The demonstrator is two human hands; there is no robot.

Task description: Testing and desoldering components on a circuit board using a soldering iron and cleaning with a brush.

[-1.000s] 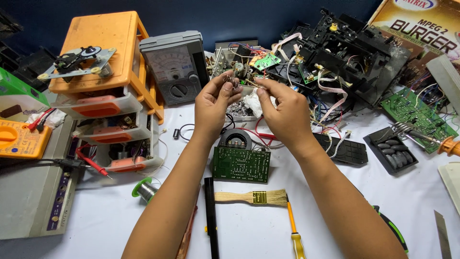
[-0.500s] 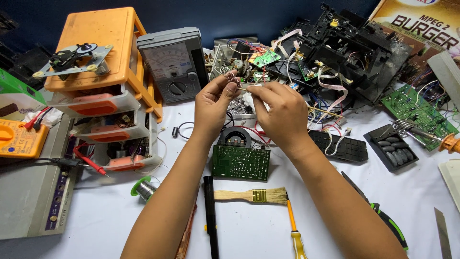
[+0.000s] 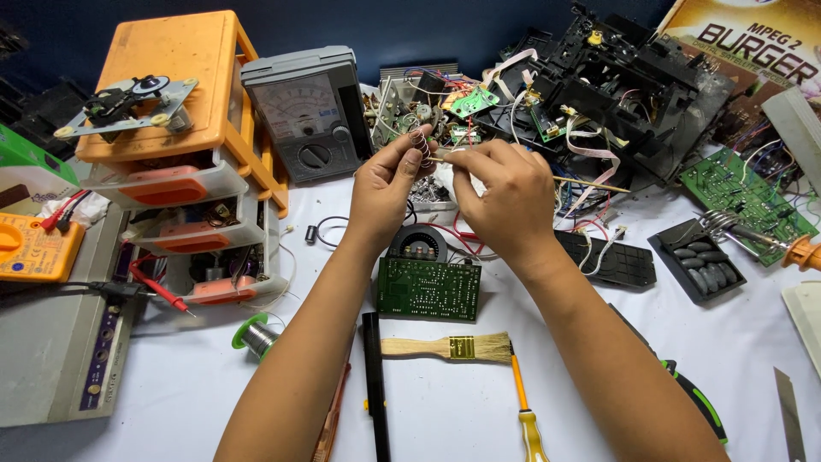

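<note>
Both hands up over the bench, meeting in the middle. Left hand (image 3: pixel 389 184) pinches a small wire coil (image 3: pixel 425 152) between thumb and fingertips, coil upright at the top of the fingers. Right hand (image 3: pixel 500 192) closed in a pinch just beside it, gripping a thin pale stick (image 3: pixel 590 182) that pokes out past its far side to the right; the near tip reaches toward the coil. Can't tell if tip and coil touch, too small.

Directly below the hands: green circuit board (image 3: pixel 429 289) flat on the white table (image 3: pixel 214 393), with a round black part (image 3: pixel 419 244) touching its far edge. Nearer the person than the board: a paint brush (image 3: pixel 449 347), a black bar (image 3: pixel 373 385) and a yellow-handled screwdriver (image 3: pixel 526 406).

Left of the left hand: grey analog meter (image 3: pixel 308 111), then an orange drawer unit (image 3: pixel 184 154) with a metal mechanism (image 3: pixel 128 103) on top. Solder spool (image 3: pixel 254 334) sits below the left forearm's outer side. Yellow multimeter (image 3: pixel 30 248) far left.

Behind the hands: tangle of small boards and wires (image 3: pixel 436 103). Right of the right hand: black gutted chassis (image 3: pixel 624 77), a black keypad piece (image 3: pixel 701 261), another green board (image 3: pixel 744 192), soldering iron (image 3: pixel 770 239) at the far right edge.
</note>
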